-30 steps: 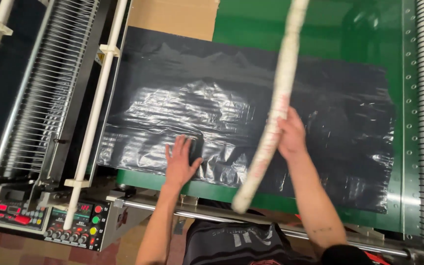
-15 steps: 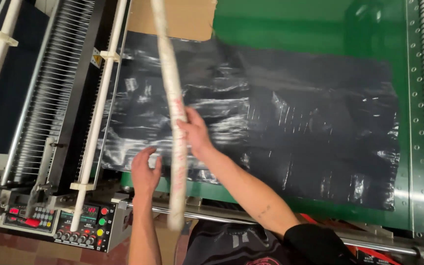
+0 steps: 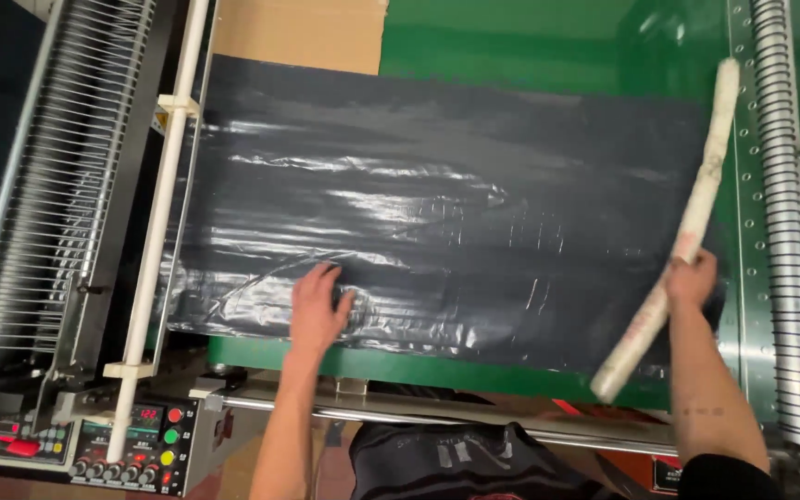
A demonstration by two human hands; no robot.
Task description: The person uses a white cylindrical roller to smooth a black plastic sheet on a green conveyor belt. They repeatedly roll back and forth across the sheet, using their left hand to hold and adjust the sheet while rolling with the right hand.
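black plastic sheet (image 3: 474,213) covers green machine table (image 3: 548,37), control panel (image 3: 141,444) nearby.

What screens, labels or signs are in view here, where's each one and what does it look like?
Control panel: bottom left, dark box with a red-digit display and red, green, yellow buttons.
Second panel: far bottom left, grey, red lights.
Warning label: on the white rail, small yellow triangle.
Red label: bottom right, partly hidden.
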